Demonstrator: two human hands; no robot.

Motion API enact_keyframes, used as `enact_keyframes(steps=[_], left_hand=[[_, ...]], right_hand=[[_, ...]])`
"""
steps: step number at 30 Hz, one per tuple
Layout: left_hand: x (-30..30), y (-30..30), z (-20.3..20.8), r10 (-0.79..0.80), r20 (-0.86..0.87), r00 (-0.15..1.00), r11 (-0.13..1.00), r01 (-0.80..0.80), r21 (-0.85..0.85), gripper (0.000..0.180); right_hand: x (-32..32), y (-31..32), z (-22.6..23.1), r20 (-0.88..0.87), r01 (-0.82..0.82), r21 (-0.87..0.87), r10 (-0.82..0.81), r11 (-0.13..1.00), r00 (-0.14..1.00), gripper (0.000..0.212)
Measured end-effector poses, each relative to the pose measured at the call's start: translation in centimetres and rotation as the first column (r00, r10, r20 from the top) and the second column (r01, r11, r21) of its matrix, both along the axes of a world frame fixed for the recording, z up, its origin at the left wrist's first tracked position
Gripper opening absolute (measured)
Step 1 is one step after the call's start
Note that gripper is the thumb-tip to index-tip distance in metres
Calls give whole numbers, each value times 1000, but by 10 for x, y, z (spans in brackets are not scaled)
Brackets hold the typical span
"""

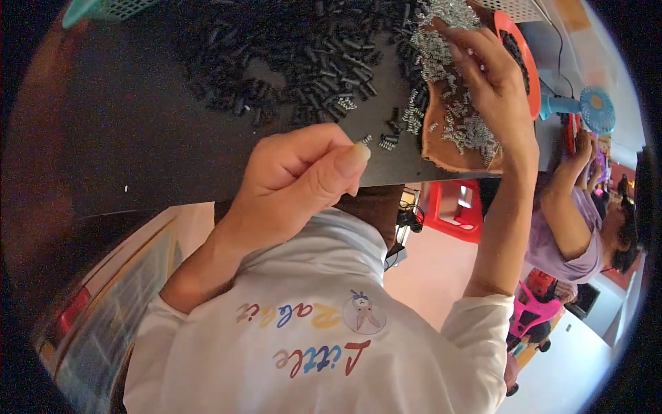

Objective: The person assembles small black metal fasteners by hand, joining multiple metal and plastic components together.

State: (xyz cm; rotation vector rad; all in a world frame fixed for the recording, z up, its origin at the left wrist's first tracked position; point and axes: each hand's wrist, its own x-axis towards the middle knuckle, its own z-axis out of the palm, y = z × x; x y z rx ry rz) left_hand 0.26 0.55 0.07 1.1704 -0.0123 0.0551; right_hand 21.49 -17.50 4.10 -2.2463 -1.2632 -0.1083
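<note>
My left hand (303, 169) is closed in front of my chest, near the front edge of the dark table (158, 152). A small metal coil spring (365, 139) sticks out between its thumb and forefinger. At the right, my right hand (488, 72) reaches over a heap of silvery springs (441, 52), fingers bent and apart, fingertips among the springs. More loose springs (469, 131) lie on a brown cardboard sheet (448, 157) below that hand. Left of it spreads a large pile of short black tubes (324, 65), with a few springs by its edge.
An orange-red tray (531, 83) with dark pieces stands beyond my right hand. A blue small fan (596, 109) is farther right, near a person in a purple top (569, 228). A red stool (455, 210) stands below the table; a green basket (103, 10) is at the far left.
</note>
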Motion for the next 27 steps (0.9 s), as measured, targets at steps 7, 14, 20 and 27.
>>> enact_keyframes(steps=[7,14,20,27], left_hand=[[-6,-4,6,24,70,997,990,-33,134,26],[-11,2,10,-61,73,995,972,42,231,22],[5,4,5,-43,88,995,977,23,213,22],[11,5,-3,-65,77,995,955,40,294,25]], right_hand=[[-25,47,10,-5,-122,-93,123,988,992,16],[-38,67,3,269,20,-157,23,987,963,15],[-31,59,-10,215,-46,-209,92,977,972,15],[-11,62,-15,170,-141,-153,166,978,971,17]])
